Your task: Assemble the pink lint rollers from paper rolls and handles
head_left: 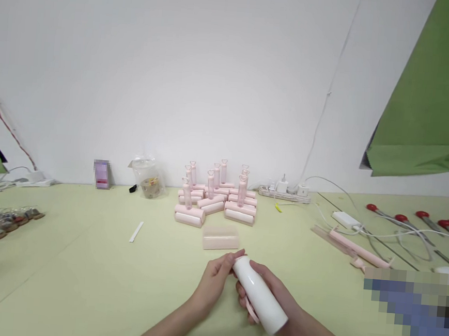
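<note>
A white lint roller (261,294) with a pink part along its underside lies slantwise across my right hand (277,288), whose fingers wrap round it from below. The fingers of my left hand (216,273) are closed at the roller's upper end, where a bit of pink shows. Their exact grip is partly hidden. Just beyond both hands a translucent pink cover (221,238) rests on the table. Behind it stand several pink lint rollers (240,210) in a cluster, their short handles with heart-shaped loops pointing up.
To the left lie a white strip (136,232) and a clear bag with a cup (150,183). A phone (101,174) leans on the wall. A power strip (283,194), cables, pink parts (358,248) and red-ended tools (401,218) are right. A blurred-out person (411,312) sits close at right.
</note>
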Tool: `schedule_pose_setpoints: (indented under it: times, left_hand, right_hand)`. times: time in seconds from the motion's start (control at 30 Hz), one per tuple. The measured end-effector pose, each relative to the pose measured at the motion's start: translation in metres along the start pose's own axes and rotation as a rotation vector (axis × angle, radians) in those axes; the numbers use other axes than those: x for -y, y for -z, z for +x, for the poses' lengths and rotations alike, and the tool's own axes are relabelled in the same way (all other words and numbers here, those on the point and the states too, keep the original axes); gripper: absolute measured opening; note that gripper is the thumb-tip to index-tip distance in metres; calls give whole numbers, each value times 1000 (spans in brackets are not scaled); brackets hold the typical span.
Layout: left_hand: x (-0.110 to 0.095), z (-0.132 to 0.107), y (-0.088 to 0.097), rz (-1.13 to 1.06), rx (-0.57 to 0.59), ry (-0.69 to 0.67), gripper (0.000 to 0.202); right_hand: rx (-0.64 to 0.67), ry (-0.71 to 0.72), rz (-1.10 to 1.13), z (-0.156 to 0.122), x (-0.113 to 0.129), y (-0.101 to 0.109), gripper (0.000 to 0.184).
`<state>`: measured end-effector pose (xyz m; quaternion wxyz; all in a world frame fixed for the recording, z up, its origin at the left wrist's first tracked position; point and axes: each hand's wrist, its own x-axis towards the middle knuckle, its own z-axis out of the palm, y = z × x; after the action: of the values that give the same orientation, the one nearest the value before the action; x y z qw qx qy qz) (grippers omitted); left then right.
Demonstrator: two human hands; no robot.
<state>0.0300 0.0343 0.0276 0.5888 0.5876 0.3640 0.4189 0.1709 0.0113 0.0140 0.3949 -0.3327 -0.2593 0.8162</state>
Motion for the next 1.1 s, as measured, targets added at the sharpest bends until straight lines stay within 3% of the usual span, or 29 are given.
schedule_pose_setpoints:
  times: [0.2, 0.33, 0.53, 0.6, 0.73, 0.87, 1.03, 1.1]
  left_hand:
    - [8, -5, -10, -223, 125, 32, 55]
    - [2, -4, -5, -143, 98, 2, 44]
    - [-11, 5, 20, 214, -184, -331, 33]
    - [-10, 5, 24, 354, -172, -454, 33]
    - [-2, 1, 21, 630, -10, -736, 43]
    - [5, -3, 14, 784, 44, -876, 50]
    - [14, -7, 4, 639, 10, -997, 66]
    - [17, -10, 2, 577, 0, -1021, 67]
  right_hand:
    - [27, 22, -60, 0, 1, 2, 45]
    - [43, 25, -32, -1, 4, -2, 44]
    - [-52, 156, 143, 0, 21, -2, 42]
    - [-100, 187, 135, 0, 25, 0, 40]
    - [-109, 220, 99, 1, 24, 3, 42]
    - [-101, 293, -71, 2, 19, 6, 45]
    - [-161, 414, -458, 8, 13, 17, 79]
    - [-140, 433, -510, 9, 13, 19, 82]
